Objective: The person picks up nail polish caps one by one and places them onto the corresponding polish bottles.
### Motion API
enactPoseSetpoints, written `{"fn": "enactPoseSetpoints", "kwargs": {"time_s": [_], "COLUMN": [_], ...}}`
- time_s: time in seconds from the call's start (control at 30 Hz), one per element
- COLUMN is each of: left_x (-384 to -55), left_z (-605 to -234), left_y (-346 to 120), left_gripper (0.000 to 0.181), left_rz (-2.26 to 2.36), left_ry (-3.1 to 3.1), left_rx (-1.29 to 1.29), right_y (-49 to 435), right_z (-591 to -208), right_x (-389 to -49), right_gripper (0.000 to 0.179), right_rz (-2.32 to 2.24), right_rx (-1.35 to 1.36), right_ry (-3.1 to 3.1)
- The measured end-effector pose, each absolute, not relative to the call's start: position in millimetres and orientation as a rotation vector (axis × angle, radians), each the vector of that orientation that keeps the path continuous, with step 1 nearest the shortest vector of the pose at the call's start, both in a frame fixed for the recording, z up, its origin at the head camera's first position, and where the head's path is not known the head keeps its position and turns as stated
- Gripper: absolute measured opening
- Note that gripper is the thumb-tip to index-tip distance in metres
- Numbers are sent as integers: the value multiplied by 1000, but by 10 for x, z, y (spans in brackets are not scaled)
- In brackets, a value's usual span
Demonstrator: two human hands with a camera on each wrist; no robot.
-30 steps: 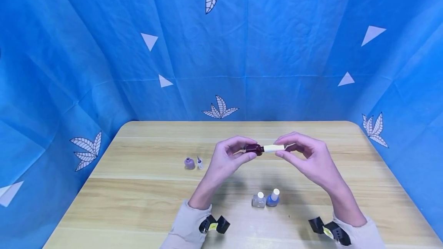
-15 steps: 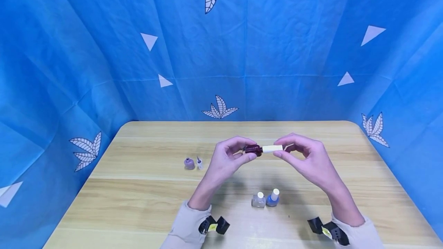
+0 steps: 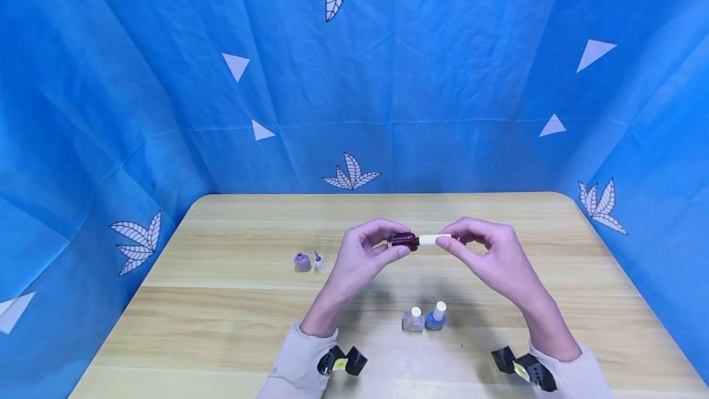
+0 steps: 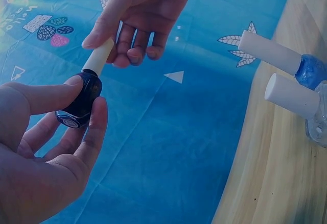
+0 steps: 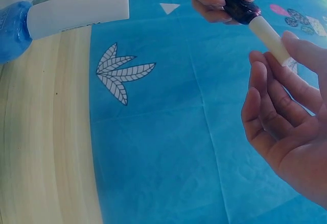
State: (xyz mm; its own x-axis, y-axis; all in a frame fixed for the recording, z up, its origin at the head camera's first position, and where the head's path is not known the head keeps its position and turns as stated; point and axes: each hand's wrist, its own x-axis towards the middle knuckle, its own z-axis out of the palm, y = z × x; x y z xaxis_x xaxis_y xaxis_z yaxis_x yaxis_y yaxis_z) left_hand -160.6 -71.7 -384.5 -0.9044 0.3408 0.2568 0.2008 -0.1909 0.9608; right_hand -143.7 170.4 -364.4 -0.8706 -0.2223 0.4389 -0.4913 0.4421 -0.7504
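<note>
above the table (image 3: 221, 300) - left hand (image 3: 362, 257) pinches dark red bottle (image 3: 404, 240) sideways. right hand (image 3: 493, 257) pinches its white cap (image 3: 434, 239).

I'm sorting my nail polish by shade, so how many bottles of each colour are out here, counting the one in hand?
Dark red bottle, held by the left hand and right hand: 1
Blue bottle: 1
Clear bottle: 1
Purple bottle, open on the table: 1
Total: 4

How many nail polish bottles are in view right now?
4: dark red bottle held between both hands, clear bottle and blue bottle standing together near the front, purple bottle uncapped at left.
</note>
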Motion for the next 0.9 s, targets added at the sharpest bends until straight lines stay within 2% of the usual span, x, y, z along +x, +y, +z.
{"fn": "enactPoseSetpoints", "kwargs": {"time_s": [0.13,0.4,0.9], "left_x": [-1596,-1581,-1599], "left_z": [-3848,-3848,-3852], "left_y": [-750,-778,-773], "left_gripper": [27,28,27], "left_rz": [2282,2291,2263], "left_ry": [1931,1880,1923], "left_rx": [659,688,653], "right_y": [1669,1731,1788], "right_z": [-3622,-3580,-3606], "right_x": [-1445,-1403,-1419], "right_gripper": [14,38,33], "right_rz": [1383,1423,1366], "right_rx": [645,796,822], "right_ry": [-2419,-2335,-2336]}}
